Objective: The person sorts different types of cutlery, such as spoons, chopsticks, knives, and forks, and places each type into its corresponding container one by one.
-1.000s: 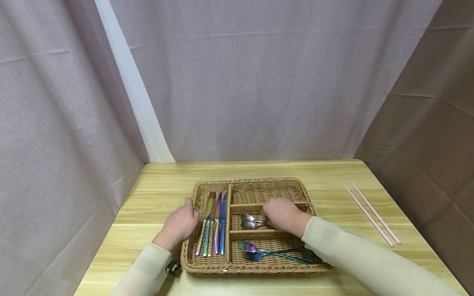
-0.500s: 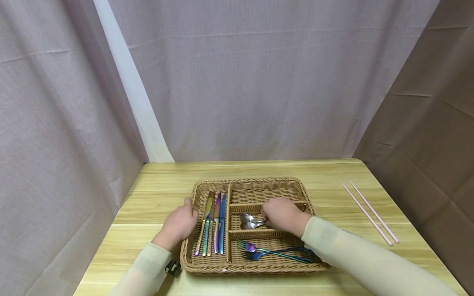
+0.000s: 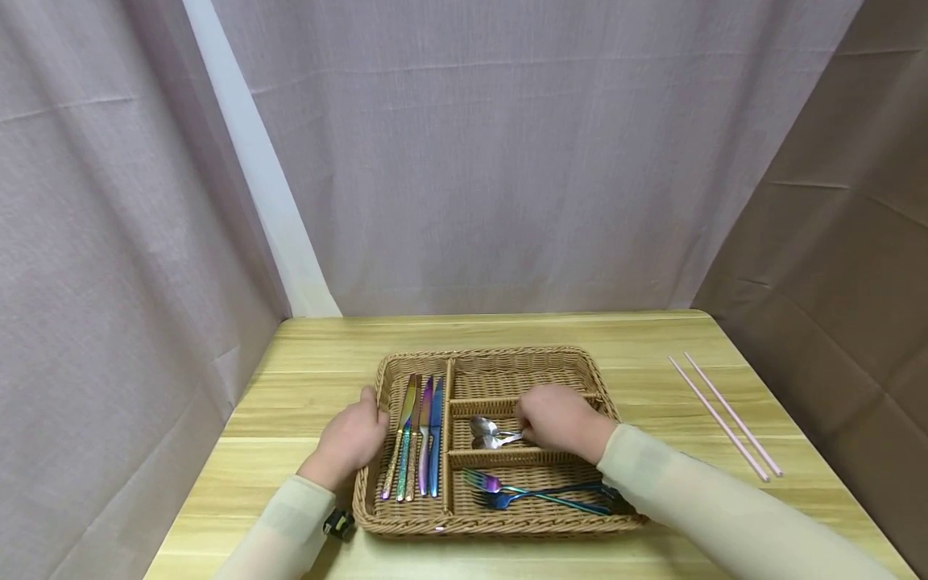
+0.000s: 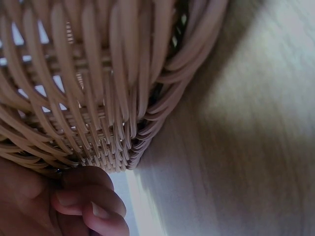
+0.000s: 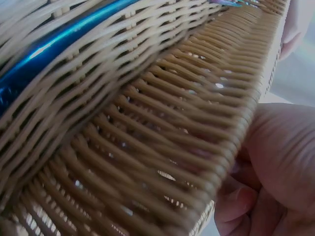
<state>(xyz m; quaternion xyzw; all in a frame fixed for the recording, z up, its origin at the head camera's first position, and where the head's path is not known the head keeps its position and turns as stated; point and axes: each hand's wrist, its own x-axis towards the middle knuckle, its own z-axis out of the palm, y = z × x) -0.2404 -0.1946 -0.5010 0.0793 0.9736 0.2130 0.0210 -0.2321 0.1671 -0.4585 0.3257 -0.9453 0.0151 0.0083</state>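
A brown wicker cutlery basket [image 3: 536, 528] with several compartments sits on the table. My left hand [image 3: 353, 437] holds its left side; curled fingers [image 4: 101, 211] show beside the weave in the left wrist view. In the small middle compartment lie two silver spoons [image 3: 484, 427], bowls to the left. My right hand [image 3: 558, 420] reaches over that compartment with curled fingers and grips at the spoon handles, which it hides. Several coloured knives [image 3: 413, 439] stand lengthwise in the left compartment. Two forks [image 3: 500, 501], purple-green and blue, lie crossed in the front compartment, their handle ends partly behind my right sleeve.
Two pink chopsticks [image 3: 732, 419] lie on the wooden table [image 3: 304, 354] to the right of the basket. Grey curtains [image 3: 507, 161] rise behind and to the left, with a brown one [image 3: 834, 282] at the right. A wicker divider [image 5: 197, 118] stands beside my right hand.
My right hand has shifted slightly to the right, and the nearer spoon's handle has turned a little. My left hand and the basket stay in place.
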